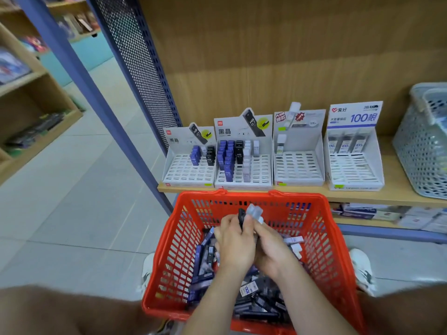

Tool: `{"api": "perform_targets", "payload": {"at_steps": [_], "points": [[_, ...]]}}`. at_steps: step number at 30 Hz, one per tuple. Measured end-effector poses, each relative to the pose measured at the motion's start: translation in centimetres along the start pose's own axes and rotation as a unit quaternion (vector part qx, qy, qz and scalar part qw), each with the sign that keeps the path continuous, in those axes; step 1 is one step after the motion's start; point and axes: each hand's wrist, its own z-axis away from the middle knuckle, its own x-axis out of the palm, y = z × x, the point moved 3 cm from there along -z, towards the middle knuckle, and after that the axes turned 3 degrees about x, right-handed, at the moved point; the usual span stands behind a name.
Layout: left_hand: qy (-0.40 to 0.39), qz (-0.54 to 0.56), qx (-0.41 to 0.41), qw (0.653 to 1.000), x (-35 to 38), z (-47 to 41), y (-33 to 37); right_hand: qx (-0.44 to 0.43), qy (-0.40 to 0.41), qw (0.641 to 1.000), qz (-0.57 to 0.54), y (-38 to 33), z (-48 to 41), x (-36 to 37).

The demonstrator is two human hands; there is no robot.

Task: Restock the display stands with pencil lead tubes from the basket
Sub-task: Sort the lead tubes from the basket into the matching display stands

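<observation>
- Left hand [235, 240]: fingers curled round the held tubes [252, 212], one black and a few pale, which stand up out of the fist.
- Right hand [271, 247]: pressed against the left, fingers wrapped on the same bunch. Which finger pinches which tube cannot be told.
- Red basket [251, 195]: directly beneath both hands, between the person's white shoes [362, 267].
- Loose tubes [205, 262]: blue, black and white, heaped across the red basket's bottom.
- Shelf [391, 197]: wooden, just behind the red basket, carrying four display stands in a row.
- First stand [189, 170]: leftmost; a few blue and black tubes in the back rows.
- Second stand [243, 165]: fullest; blue columns at left, then black, then white.
- Third stand [298, 165]: one pale tube at the back left corner.
- Fourth stand [354, 163]: marked "100"; three tubes along the back.
- Grey-blue basket [423, 151]: at the shelf's right end, beside the fourth stand.
</observation>
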Motion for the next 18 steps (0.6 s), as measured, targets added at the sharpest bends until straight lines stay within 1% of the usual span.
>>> {"api": "perform_targets", "payload": {"at_steps": [1, 2, 3, 4, 5, 6, 7, 8, 9, 16, 18], "points": [[-0.008, -0.041, 0.031, 0.999, -0.1, -0.3, 0.3, -0.022, 0.0, 1.0, 0.01, -0.7, 0.1, 0.0], [-0.009, -0.06, 0.057, 0.997, -0.4, -0.7, 0.6, -0.045, 0.002, 0.999, 0.028, -1.5, 0.2, 0.0], [-0.01, -0.052, 0.071, 0.996, -0.6, -1.1, 0.8, -0.064, 0.007, 0.997, 0.045, -2.1, 0.2, 0.1], [-0.014, -0.018, 0.075, 0.997, -1.0, -1.6, 1.1, -0.076, 0.01, 0.996, 0.055, -2.7, 0.2, 0.2], [-0.018, 0.051, 0.062, 0.997, -1.4, -2.0, 1.4, -0.081, 0.011, 0.995, 0.057, -3.0, 0.2, 0.4], [-0.026, 0.146, 0.037, 0.988, -1.9, -2.2, 1.7, -0.079, 0.008, 0.995, 0.054, -3.3, 0.2, 0.5], [-0.042, 0.235, 0.006, 0.971, -2.4, -2.4, 2.1, -0.076, 0.004, 0.996, 0.047, -3.4, 0.1, 0.7], [-0.05, 0.291, -0.02, 0.955, -2.8, -2.6, 2.1, -0.075, 0.001, 0.996, 0.042, -3.6, 0.1, 0.8], [-0.058, 0.315, -0.032, 0.947, -3.1, -3.0, 2.2, -0.077, -0.004, 0.996, 0.041, -3.8, 0.1, 1.0], [-0.099, 0.323, -0.037, 0.94, -5.6, -5.5, 2.6, -0.091, -0.062, 0.99, 0.09, -5.4, -0.4, 2.8], [-0.102, 0.311, -0.031, 0.944, -6.1, -6.4, 2.5, -0.1, -0.061, 0.988, 0.096, -5.7, -0.6, 3.4]]}}
